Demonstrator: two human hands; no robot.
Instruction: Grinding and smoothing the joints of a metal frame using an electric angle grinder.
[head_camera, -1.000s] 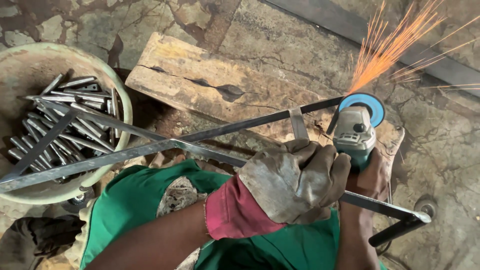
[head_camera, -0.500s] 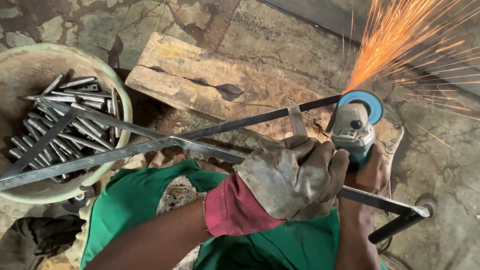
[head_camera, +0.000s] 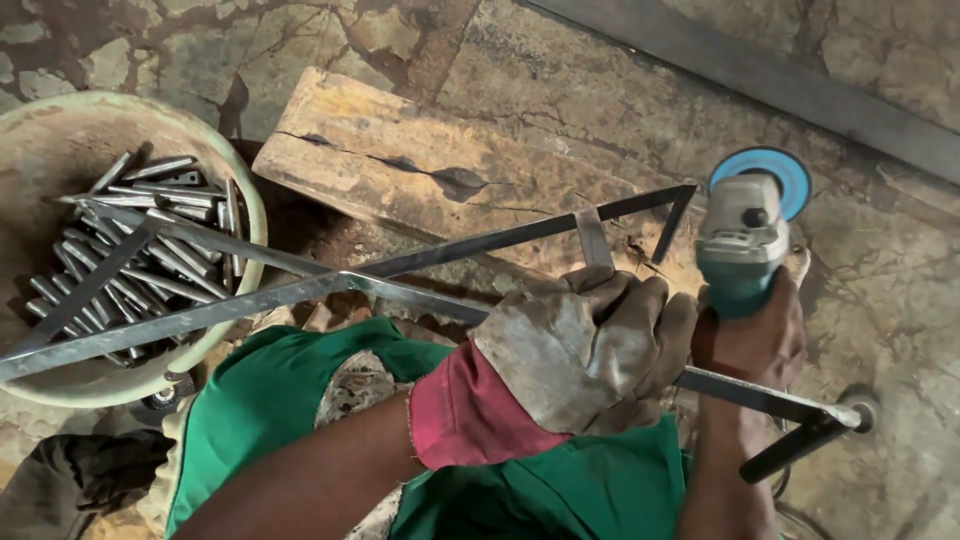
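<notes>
A worker's gloved left hand (head_camera: 590, 350) clamps down on a welded frame of thin steel bars (head_camera: 420, 262), pinning it against a cracked wooden block (head_camera: 400, 165) on a stained concrete floor (head_camera: 900, 290). The frame's long axis runs from the lower left of the view up toward the right, where two bars close into a narrow point (head_camera: 688, 190) just beside the grinder. The bare right hand (head_camera: 752, 340) is wrapped tight around the body of a teal and grey angle grinder (head_camera: 742, 240), which stands nose-up and away from the worker, its blue disc (head_camera: 778, 168) at the far end, close to the frame's tip; whether disc and metal touch cannot be told.

The glove is worn, dirty grey leather with a red cuff; the bars are flat, dull grey strip, with a short cross-piece (head_camera: 592, 238) joining two of them just above the glove. One heavier bar (head_camera: 770, 398) passes under both hands and ends at a black handle (head_camera: 795, 450) near the lower right.

At left, the frame's far ends lie across a pale, chipped round basin (head_camera: 250, 215) filled with short cut steel rods (head_camera: 150, 230) (heaped loosely, pointing every way). Green trousers (head_camera: 270, 400) cover the worker's knees below the frame, and a long dark steel strip (head_camera: 800, 80) crosses the floor at upper right.
</notes>
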